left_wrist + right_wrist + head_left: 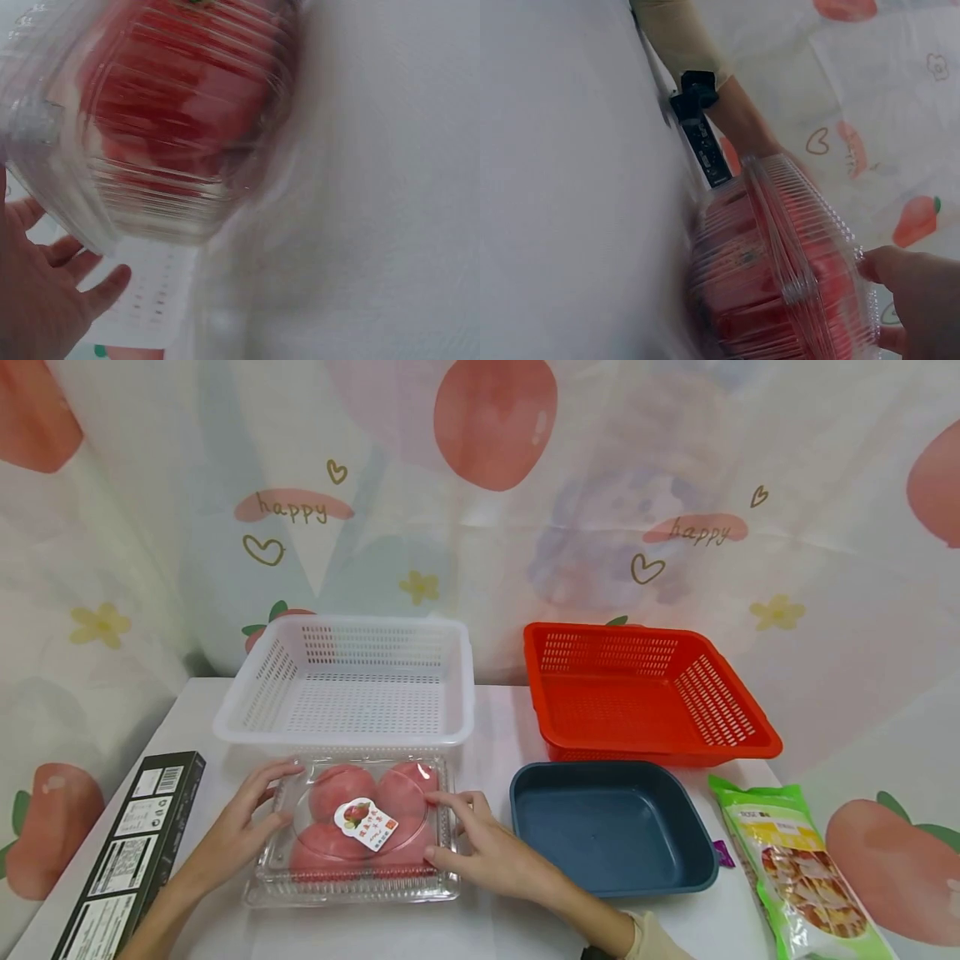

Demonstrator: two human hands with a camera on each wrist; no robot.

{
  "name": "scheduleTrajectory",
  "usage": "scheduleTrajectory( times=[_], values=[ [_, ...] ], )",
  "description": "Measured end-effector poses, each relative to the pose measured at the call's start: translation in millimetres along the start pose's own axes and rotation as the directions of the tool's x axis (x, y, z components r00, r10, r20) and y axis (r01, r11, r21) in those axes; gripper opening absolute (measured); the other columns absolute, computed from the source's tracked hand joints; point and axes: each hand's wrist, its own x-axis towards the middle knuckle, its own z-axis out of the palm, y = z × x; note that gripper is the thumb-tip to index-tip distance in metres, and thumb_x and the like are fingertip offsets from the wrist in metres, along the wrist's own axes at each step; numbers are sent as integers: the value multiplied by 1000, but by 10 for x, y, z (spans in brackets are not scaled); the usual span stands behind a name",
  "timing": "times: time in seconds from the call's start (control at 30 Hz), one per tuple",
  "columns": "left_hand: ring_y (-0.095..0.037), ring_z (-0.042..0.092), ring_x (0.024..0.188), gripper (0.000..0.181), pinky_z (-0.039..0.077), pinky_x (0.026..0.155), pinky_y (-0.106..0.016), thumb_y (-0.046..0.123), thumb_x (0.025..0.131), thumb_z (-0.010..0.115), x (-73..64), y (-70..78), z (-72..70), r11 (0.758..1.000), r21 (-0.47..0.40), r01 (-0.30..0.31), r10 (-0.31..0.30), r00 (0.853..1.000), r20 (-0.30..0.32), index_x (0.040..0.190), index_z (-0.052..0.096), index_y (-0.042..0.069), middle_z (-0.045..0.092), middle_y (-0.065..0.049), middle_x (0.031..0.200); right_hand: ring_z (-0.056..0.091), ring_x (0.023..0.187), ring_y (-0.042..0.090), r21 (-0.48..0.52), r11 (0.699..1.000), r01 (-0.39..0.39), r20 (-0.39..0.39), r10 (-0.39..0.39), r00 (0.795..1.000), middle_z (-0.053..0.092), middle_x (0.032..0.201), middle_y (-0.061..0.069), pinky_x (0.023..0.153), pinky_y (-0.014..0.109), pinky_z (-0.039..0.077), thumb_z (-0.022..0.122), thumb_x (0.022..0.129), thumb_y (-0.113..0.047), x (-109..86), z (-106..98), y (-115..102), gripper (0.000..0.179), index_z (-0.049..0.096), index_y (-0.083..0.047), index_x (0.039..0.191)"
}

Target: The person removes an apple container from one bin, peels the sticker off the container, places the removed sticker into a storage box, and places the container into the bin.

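A clear plastic clamshell box (281, 860) of several round pinkish-red fruits (341, 791) sits on the white table in the head view, a white label (366, 824) on its lid. At its left edge is my left hand (243, 818), fingers spread and fingertips at the lid's side. From the right, my right hand (487, 852) touches the box, index finger and thumb reaching over the lid's edge. In the left wrist view the left hand (52, 285) has loose fingers beside the rim. The right wrist view shows the right thumb (885, 266) at the ridged lid.
Behind the box stands a white perforated basket (225, 714), with a red basket (660, 752) to its right. A dark blue tub (585, 835) is right of my right hand. A green food bag (802, 877) lies far right, a long black box (135, 843) far left.
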Motion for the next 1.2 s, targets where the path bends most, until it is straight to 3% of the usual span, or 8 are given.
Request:
scheduleTrajectory(
  times=[0.1, 0.2, 0.3, 0.4, 0.63, 0.77, 0.87, 1.2],
  values=[
    [17, 26, 133, 54, 29, 107, -7, -6, 91, 52, -3, -11, 13, 999, -23, 32, -32, 999, 16, 142, 43, 9, 36, -17, 147, 52, 116, 25, -130, 991, 30, -38, -35, 999, 34, 144, 7, 74, 40, 53, 63, 84, -58, 1, -29, -40, 60, 41, -47, 138],
    [17, 22, 133, 58, 29, 119, -46, -2, 93, 48, -9, -22, 25, 993, -79, 84, -81, 996, 40, 148, 35, 11, 30, -17, 151, 42, 130, 28, -285, 950, 128, -86, -159, 984, 28, 153, 7, 87, 50, 53, 69, 82, -55, 23, -81, -119, 60, 49, -39, 136],
    [19, 18, 134, 61, 15, 101, -79, 1, 95, 45, -5, -26, 50, 978, -165, 125, -118, 992, 53, 152, 26, 13, 23, -18, 155, 38, 135, 25, -397, 882, 254, -101, -317, 943, 35, 151, 6, 97, 48, 51, 75, 80, -48, 63, -144, -235, 62, 54, -28, 135],
    [21, 16, 134, 63, 11, 101, -82, 3, 96, 44, -15, -28, 65, 964, -221, 145, -137, 989, 52, 154, 22, 14, 19, -18, 158, 43, 131, 17, -420, 835, 355, -43, -409, 912, 44, 145, 2, 101, 37, 50, 76, 80, -44, 140, -166, -410, 61, 56, -21, 133],
    [21, 15, 135, 64, 7, 104, -80, 4, 96, 42, -16, -45, 109, 949, -271, 160, -153, 987, 47, 155, 20, 15, 16, -14, 161, 52, 119, 11, -430, 761, 486, 182, -454, 872, 56, 131, -1, 101, 19, 46, 67, 90, -38, 452, -31, -738, 50, 57, -15, 133],
    [20, 16, 136, 64, 6, 104, -80, 2, 96, 41, -2, -76, 131, 946, -284, 156, -146, 988, 56, 155, 21, 15, 18, -10, 161, 55, 114, 9, -506, 682, 528, 216, -493, 843, 60, 125, -3, 99, 16, 45, 64, 93, -32, 638, 81, -816, 33, 64, -14, 121],
    [18, 15, 138, 64, 7, 105, -79, 1, 95, 41, 4, -86, 137, 945, -287, 156, -145, 988, 59, 155, 21, 16, 19, -7, 161, 56, 114, 10, -551, 653, 519, 216, -489, 845, 62, 124, -4, 100, 18, 45, 63, 94, -28, 743, 141, -850, 25, 67, -15, 115],
    [20, 14, 138, 65, 6, 105, -79, 2, 96, 39, 3, -65, 128, 948, -287, 141, -135, 990, 40, 156, 19, 17, 14, -15, 162, 54, 121, 12, -494, 707, 507, 224, -460, 859, 61, 127, -2, 101, 16, 44, 64, 93, -22, 893, 186, -838, 24, 70, -16, 115]
  ],
)
